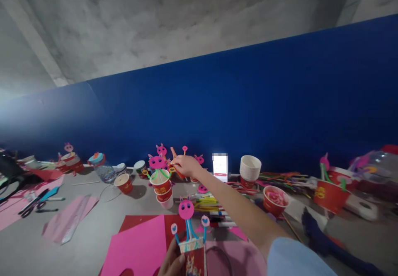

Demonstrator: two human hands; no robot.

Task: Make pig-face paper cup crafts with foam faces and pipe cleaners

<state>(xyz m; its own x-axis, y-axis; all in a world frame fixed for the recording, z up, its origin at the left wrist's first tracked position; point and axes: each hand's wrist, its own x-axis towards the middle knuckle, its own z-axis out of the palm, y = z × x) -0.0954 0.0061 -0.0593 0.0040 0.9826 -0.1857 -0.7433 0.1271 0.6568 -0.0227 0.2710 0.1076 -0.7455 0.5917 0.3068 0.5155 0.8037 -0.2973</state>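
Note:
My left hand (pixel 174 259) is wrapped round a red patterned box (pixel 195 259) at the bottom centre. From its top rise blue stems with a round pink face (pixel 186 209) and two small heart discs. My right hand (pixel 185 165) reaches to the back of the table, fingers pinched together beside an orange piece (pixel 173 153); what they hold, if anything, is too small to make out. Just left of it, a pink eared figure (pixel 156 163) with green stems stands in stacked paper cups (pixel 163 190).
Pink paper (pixel 137 247) lies at the front. Markers (pixel 217 214) are at the centre, with a lit phone (pixel 220 167) behind. White cups (pixel 250 167), a red bowl (pixel 275 201) and pipe cleaners stand right. Scissors (pixel 34 203) and a bottle (pixel 102 168) are left.

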